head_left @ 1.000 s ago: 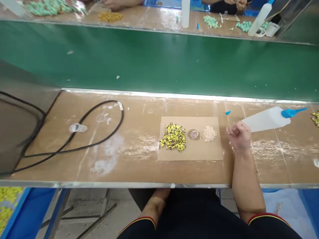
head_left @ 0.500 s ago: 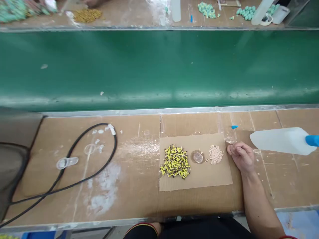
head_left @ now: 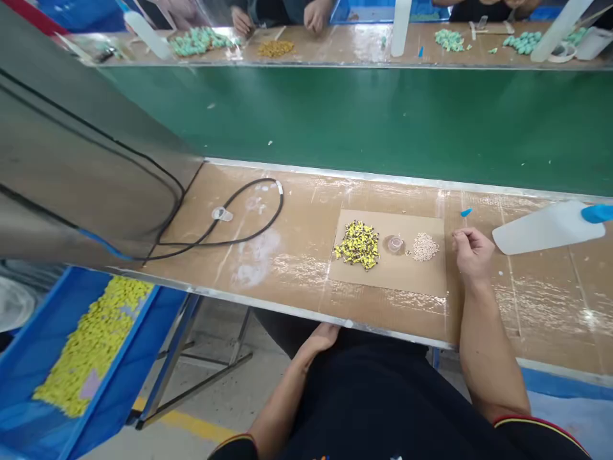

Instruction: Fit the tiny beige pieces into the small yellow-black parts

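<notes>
Chg. vs. prior frames: view swung L; more of blue bin (head_left: 156, 335) in shot, L hand (head_left: 326, 335) now showing at counter (head_left: 306, 214) edge. Yellow-black pcs (head_left: 359, 245), clear cup (head_left: 395, 243), pale beads (head_left: 424, 247) unmoved on cardboard sheet (head_left: 397, 281); work appears paused. R hand (head_left: 473, 254) beside sheet, fingers curled, thumb near index; can't tell if holding anything. L hand's fingers hidden, grip unverifiable. Bottle (head_left: 546, 228) nozzle cut off R.

Workbench (head_left: 306, 220) (smeared), cable (head_left: 230, 242), bottle (head_left: 550, 227), cardboard sheet (head_left: 395, 276)
</notes>
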### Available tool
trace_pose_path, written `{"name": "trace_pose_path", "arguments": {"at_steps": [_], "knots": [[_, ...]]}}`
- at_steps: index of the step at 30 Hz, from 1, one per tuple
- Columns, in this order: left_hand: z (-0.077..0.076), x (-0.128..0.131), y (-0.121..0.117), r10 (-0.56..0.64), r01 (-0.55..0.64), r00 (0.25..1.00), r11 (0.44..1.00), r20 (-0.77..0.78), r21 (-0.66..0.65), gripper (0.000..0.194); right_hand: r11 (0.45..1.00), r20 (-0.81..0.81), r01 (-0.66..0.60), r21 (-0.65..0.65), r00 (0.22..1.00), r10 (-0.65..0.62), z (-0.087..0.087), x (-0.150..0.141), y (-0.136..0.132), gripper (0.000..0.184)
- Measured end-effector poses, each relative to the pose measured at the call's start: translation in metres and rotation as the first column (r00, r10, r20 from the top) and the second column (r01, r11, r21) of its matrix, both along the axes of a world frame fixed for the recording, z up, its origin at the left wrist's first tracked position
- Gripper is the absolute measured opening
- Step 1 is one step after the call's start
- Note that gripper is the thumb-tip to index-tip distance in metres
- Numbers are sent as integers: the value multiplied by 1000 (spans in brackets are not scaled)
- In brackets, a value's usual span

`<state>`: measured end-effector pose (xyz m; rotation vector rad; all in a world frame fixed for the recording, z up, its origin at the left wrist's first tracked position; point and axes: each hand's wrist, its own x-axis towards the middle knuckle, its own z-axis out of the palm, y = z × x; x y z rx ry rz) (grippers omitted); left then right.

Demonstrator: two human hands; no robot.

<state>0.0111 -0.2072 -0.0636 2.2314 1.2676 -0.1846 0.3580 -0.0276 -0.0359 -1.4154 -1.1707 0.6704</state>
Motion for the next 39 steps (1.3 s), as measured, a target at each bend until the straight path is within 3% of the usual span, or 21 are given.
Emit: {"name": "trace_pose_path", "arguments": {"at_steps": [2, 4, 7, 10, 12, 14, 18, 20, 23, 25, 27, 29, 36, 39], "knots": [[-8, -14, -21, 58, -54, 998, 989, 26, -135, 23, 1000, 63, 10, 25, 998, -12, 2, 0, 1, 18], [-3, -30, -36, 154, -99, 976, 941, 151, -322, 34, 999, 121, 23, 36, 992, -27, 2, 0, 3, 19], [24, -51, -42, 355, -66, 843, 813, 404, -579, 32, 998, 205, 26, 49, 978, -35, 0, -3, 5, 23], [58, -66, -23, 409, 46, 672, 810, 618, -585, 37, 998, 289, 6, 58, 957, -23, 0, -8, 8, 27], [75, -69, 3, 432, 57, 535, 839, 726, -542, 36, 999, 338, -16, 43, 941, 0, 2, -12, 14, 27], [86, -67, 37, 473, -29, 370, 866, 800, -498, 31, 999, 368, -42, 24, 929, 31, 5, -15, 24, 25], [97, -42, 125, 373, -215, 16, 907, 928, -361, 21, 997, 416, -62, -44, 906, 75, 7, -19, 47, 15], [99, -23, 170, 337, -236, -85, 908, 938, -347, 26, 998, 431, -38, -57, 900, 59, 5, -21, 54, 18], [92, 5, 223, 391, -264, -191, 863, 900, -431, 13, 996, 463, -57, -69, 883, 83, 2, -25, 58, 20], [82, 18, 241, 437, -278, -281, 815, 855, -508, 31, 992, 487, -99, -83, 864, 127, 2, -26, 56, 20], [71, 24, 246, 478, -266, -317, 784, 819, -560, 43, 985, 509, -137, -104, 844, 171, 5, -24, 52, 18], [61, 23, 241, 482, -262, -309, 786, 820, -561, 42, 977, 524, -166, -132, 825, 211, 10, -18, 46, 16], [55, 12, 223, 384, -120, -197, 904, 902, -411, 14, 912, 574, -299, -281, 709, 409, 27, -1, 24, 20], [54, 13, 221, 370, -67, -129, 922, 920, -381, 26, 901, 604, -287, -327, 670, 432, 27, -7, 19, 24]]}}
